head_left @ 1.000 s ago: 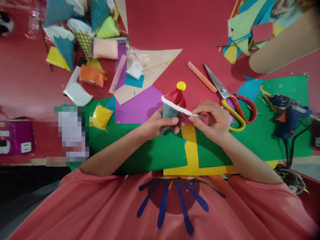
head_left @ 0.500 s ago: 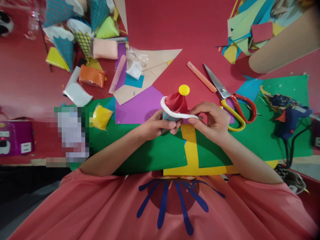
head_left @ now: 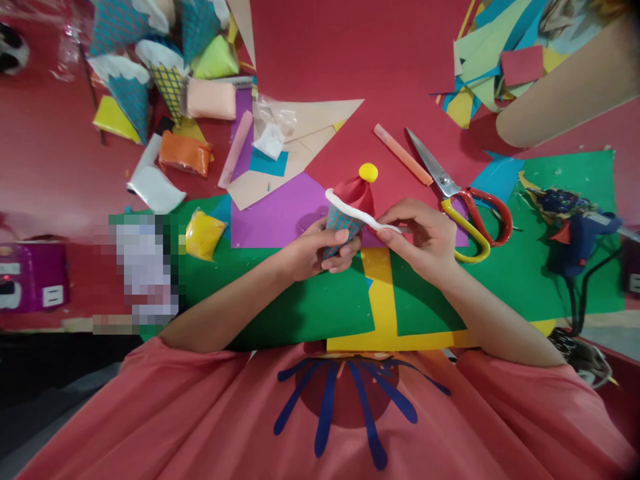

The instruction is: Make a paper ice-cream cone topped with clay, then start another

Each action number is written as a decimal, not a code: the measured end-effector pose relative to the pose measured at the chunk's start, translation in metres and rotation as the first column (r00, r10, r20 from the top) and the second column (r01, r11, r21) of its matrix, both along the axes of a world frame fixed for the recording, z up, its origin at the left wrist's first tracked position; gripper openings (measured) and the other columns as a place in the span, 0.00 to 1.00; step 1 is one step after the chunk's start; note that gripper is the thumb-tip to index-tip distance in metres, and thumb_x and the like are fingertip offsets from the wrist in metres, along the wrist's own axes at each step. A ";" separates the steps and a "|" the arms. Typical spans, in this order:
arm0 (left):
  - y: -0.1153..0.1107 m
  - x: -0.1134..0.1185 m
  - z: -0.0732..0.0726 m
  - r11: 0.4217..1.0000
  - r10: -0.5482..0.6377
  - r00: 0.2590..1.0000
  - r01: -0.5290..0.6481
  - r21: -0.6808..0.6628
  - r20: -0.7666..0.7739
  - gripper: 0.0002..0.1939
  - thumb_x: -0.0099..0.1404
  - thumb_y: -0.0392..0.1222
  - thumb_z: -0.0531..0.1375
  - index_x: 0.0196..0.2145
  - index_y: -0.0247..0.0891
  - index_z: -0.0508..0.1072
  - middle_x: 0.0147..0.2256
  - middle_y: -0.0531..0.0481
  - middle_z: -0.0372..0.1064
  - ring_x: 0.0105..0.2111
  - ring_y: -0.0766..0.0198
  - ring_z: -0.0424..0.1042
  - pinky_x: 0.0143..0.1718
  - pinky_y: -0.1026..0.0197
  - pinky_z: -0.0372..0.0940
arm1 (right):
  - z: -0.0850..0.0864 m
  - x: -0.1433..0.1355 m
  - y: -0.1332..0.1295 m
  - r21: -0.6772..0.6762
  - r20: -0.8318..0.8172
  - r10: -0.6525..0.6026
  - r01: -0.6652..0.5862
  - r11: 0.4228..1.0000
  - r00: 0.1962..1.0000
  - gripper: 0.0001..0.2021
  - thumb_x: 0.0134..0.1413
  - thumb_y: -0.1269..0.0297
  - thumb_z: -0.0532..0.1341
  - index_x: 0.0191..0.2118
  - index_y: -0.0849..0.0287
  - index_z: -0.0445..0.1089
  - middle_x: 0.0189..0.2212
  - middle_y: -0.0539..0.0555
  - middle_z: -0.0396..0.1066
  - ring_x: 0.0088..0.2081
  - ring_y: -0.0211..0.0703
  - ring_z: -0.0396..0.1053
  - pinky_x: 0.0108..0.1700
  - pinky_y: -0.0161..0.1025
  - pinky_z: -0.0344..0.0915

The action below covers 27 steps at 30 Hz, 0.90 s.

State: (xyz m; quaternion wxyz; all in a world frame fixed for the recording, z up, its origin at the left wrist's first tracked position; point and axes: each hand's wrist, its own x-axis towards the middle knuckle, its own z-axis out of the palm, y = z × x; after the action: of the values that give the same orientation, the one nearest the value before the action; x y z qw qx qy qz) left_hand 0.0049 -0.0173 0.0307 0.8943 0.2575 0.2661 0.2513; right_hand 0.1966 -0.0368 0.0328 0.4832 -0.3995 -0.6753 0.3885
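Blue-patterned paper cone (head_left: 341, 225), held in the left hand (head_left: 320, 248): fingers wrapped about its body, thumb across the near side. Cone tilted, wide end far and slightly right, narrow end toward the near left. Red paper (head_left: 354, 195) gathers out of the wide end, with a yellow ball (head_left: 369, 173) at its far tip.

White strip (head_left: 356, 212) lies along the rim, its loose end running right, off the cone. Right hand (head_left: 423, 237) pinches that end between thumb and fingers; the cone itself sits just left of this hand, apart from it, the strip bridging the gap.

Both hands above the surface, over purple sheet (head_left: 265, 217) and green sheet (head_left: 300, 303). Scissors (head_left: 447, 183) just beyond the right hand, blades parted little if at all, hard to tell. Orange stick (head_left: 404, 155) left of the blades. Yellow packet (head_left: 205, 233) well left of the left hand; glue gun (head_left: 575, 243) far over on the right.
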 end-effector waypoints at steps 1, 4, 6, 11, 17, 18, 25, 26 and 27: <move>0.000 0.000 0.000 1.000 0.000 1.000 0.000 -0.007 -0.006 0.24 0.49 0.54 0.73 0.29 0.35 0.66 0.19 0.62 0.61 0.10 0.81 0.48 0.12 0.72 0.50 | 0.000 0.000 0.000 -0.015 -0.017 -0.011 0.011 1.000 1.000 0.02 0.58 0.67 0.65 0.37 0.56 0.74 0.32 0.49 0.76 0.34 0.36 0.74 0.35 0.34 0.71; 0.000 0.001 0.000 1.000 -0.002 1.000 0.002 -0.006 -0.021 0.25 0.50 0.55 0.73 0.28 0.36 0.64 0.19 0.63 0.61 0.09 0.82 0.48 0.12 0.73 0.51 | -0.001 -0.001 -0.001 -0.078 -0.089 -0.053 0.046 0.996 0.995 0.03 0.59 0.63 0.65 0.38 0.55 0.74 0.32 0.48 0.75 0.31 0.34 0.73 0.32 0.33 0.70; 0.000 0.001 0.000 1.000 -0.004 1.000 0.004 -0.008 -0.021 0.25 0.51 0.55 0.73 0.29 0.35 0.65 0.19 0.63 0.61 0.09 0.82 0.48 0.11 0.74 0.51 | -0.001 0.000 0.000 -0.110 -0.131 -0.078 0.064 0.992 0.988 0.04 0.58 0.62 0.65 0.37 0.55 0.73 0.30 0.47 0.74 0.29 0.33 0.72 0.30 0.31 0.69; 0.001 0.001 0.000 1.000 0.006 1.000 -0.006 -0.009 -0.020 0.26 0.51 0.57 0.72 0.28 0.35 0.63 0.18 0.63 0.61 0.08 0.83 0.46 0.11 0.75 0.49 | -0.001 -0.001 0.002 -0.161 -0.124 -0.087 0.066 0.985 0.988 0.06 0.57 0.59 0.66 0.35 0.56 0.73 0.30 0.48 0.74 0.29 0.33 0.72 0.30 0.31 0.69; 0.002 -0.001 0.001 0.999 -0.026 1.000 0.026 0.021 -0.011 0.27 0.53 0.60 0.70 0.28 0.35 0.63 0.20 0.64 0.61 0.08 0.85 0.43 0.09 0.75 0.47 | -0.001 -0.003 0.003 -0.205 -0.114 -0.089 0.065 0.977 0.989 0.05 0.57 0.62 0.66 0.34 0.57 0.72 0.29 0.47 0.73 0.30 0.33 0.72 0.33 0.32 0.70; 0.002 -0.001 0.001 0.999 -0.029 1.000 0.030 0.024 -0.007 0.27 0.53 0.60 0.70 0.28 0.35 0.64 0.20 0.64 0.62 0.08 0.85 0.44 0.09 0.75 0.47 | 0.000 -0.003 0.003 -0.211 -0.116 -0.090 0.064 0.975 0.989 0.05 0.57 0.63 0.67 0.33 0.57 0.71 0.28 0.47 0.73 0.29 0.32 0.71 0.32 0.31 0.69; 0.000 0.002 -0.004 0.998 0.026 1.000 -0.025 0.051 -0.011 0.27 0.52 0.60 0.71 0.33 0.33 0.68 0.26 0.58 0.69 0.11 0.82 0.57 0.12 0.73 0.56 | 0.001 -0.005 0.005 -0.259 -0.107 -0.128 0.097 0.961 0.986 0.12 0.55 0.55 0.68 0.33 0.57 0.70 0.28 0.47 0.72 0.27 0.33 0.69 0.29 0.33 0.68; -0.001 0.003 -0.005 0.997 0.048 0.999 -0.047 0.057 -0.014 0.27 0.52 0.60 0.71 0.33 0.34 0.69 0.27 0.57 0.70 0.12 0.80 0.60 0.13 0.72 0.58 | 0.001 -0.005 0.005 -0.265 -0.110 -0.136 0.103 0.959 0.985 0.11 0.55 0.55 0.68 0.33 0.56 0.70 0.28 0.48 0.72 0.27 0.33 0.69 0.29 0.33 0.68; -0.001 0.003 -0.006 0.996 0.064 0.998 -0.063 0.060 -0.016 0.27 0.51 0.59 0.72 0.34 0.34 0.69 0.27 0.57 0.70 0.13 0.79 0.62 0.15 0.72 0.59 | 0.000 -0.005 0.005 -0.271 -0.114 -0.140 0.105 0.957 0.984 0.11 0.55 0.55 0.68 0.33 0.56 0.70 0.29 0.48 0.72 0.26 0.33 0.69 0.29 0.34 0.68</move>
State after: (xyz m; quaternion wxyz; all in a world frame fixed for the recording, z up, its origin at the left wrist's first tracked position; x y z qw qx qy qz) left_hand 0.0081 -0.0185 0.0243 0.8754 0.2778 0.2743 0.2851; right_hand 0.1916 -0.0321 0.0332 0.4924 -0.4750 -0.5579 0.4697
